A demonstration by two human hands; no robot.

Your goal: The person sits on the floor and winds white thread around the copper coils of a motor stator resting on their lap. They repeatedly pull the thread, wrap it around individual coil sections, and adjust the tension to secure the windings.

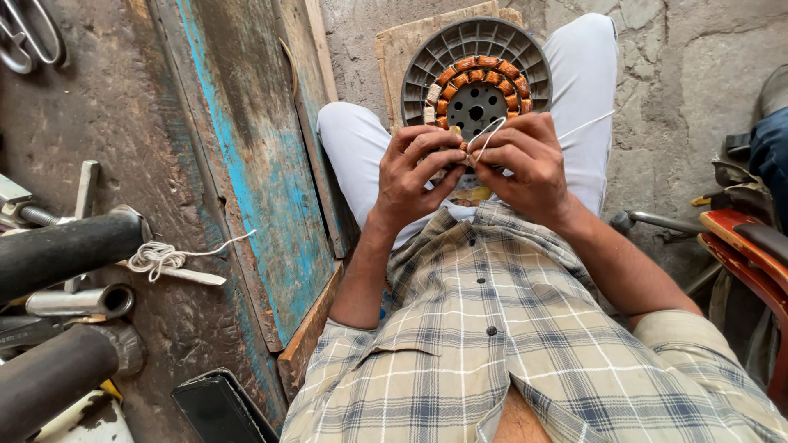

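Gripping at the lower rim of a round stator (476, 78), the left hand (414, 176) is being kept curled, fingers folded over the near edge and thumb pressed inward. The right hand (529, 168) is being held likewise closed, with a white cord (486, 135) pinched between thumb and forefinger; a loop of it is being drawn up over the knuckles, and a free end is being led off to the right across the pale trouser leg (587, 90).

The stator is being propped in the lap, tilted up against a wooden board (402, 45), between the knees. It is judged heavy and rigid, being a grey slotted metal core. The copper-coloured windings (484, 74) are judged delicate; their coating could be scratched. Holding by the outer rim is judged safest, clear of the coils. The cord is judged light and limp, and liable to slip unless kept taut.

Further out, a second bundle of cord (160, 258) is lying at the left beside dark pipes (66, 246).
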